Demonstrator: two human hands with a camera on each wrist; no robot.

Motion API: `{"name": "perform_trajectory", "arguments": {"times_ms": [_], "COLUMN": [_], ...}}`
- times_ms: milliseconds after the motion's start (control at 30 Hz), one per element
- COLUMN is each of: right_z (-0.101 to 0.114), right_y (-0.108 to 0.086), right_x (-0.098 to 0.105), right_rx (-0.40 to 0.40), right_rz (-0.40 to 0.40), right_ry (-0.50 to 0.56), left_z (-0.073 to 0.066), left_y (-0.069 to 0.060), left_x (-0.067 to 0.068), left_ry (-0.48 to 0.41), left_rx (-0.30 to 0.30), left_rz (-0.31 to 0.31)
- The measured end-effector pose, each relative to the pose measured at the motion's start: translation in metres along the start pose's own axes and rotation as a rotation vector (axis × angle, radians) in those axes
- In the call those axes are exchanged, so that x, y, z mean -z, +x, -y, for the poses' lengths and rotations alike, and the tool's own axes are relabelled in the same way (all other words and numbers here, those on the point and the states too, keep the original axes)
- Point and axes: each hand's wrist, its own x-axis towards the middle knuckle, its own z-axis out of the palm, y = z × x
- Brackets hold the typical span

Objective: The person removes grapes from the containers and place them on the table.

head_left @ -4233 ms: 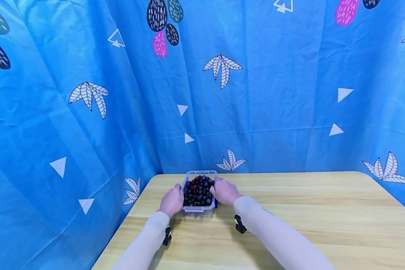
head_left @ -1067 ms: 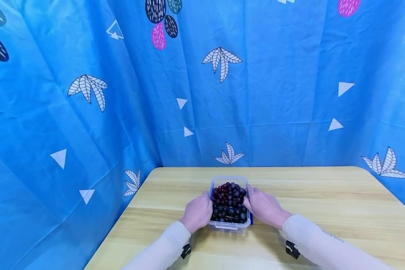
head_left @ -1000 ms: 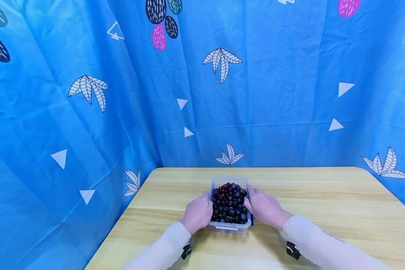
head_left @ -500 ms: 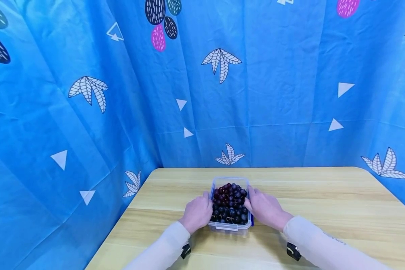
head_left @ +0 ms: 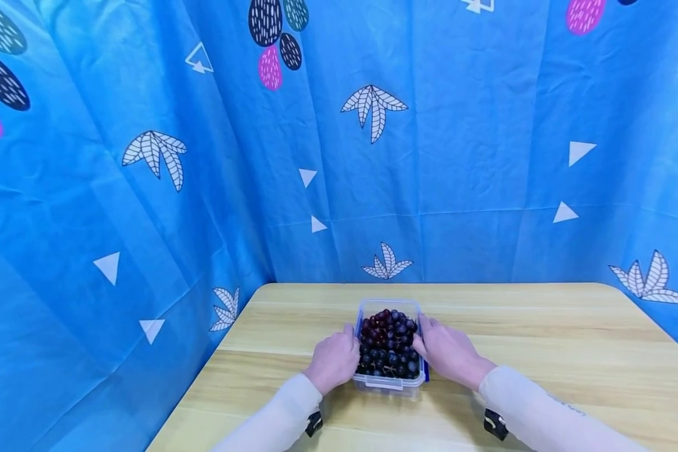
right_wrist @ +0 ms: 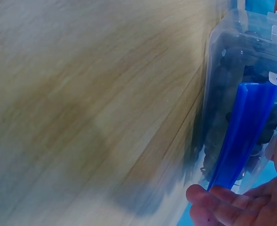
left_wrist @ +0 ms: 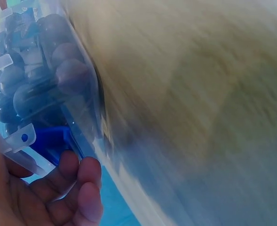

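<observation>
Both forearms, in pale sleeves (head_left: 542, 408), reach forward and angle inward to a clear plastic container (head_left: 392, 382) of dark grapes (head_left: 388, 358). Container is upright on the wooden table (head_left: 542, 351), toward its far edge. Left hand (head_left: 334, 359) grips the left side; right hand (head_left: 451, 353) grips the right, thumb at the rim, fingers curled by a hanging blue latch flap (right_wrist: 246, 132).
</observation>
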Motion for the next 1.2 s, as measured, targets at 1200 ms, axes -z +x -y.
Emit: {"name": "perform_trajectory", "arguments": {"times_ms": [1200], "right_z": [-0.001], "right_y": [0.0], "right_x": [-0.001], "right_rx": [0.014], "right_rz": [-0.006], "right_ry": [-0.009], "left_z": [0.008], "left_y": [0.031], "left_x": [-0.005], "left_ry": [0.039], "left_rx": [-0.015], "left_rz": [0.037]}}
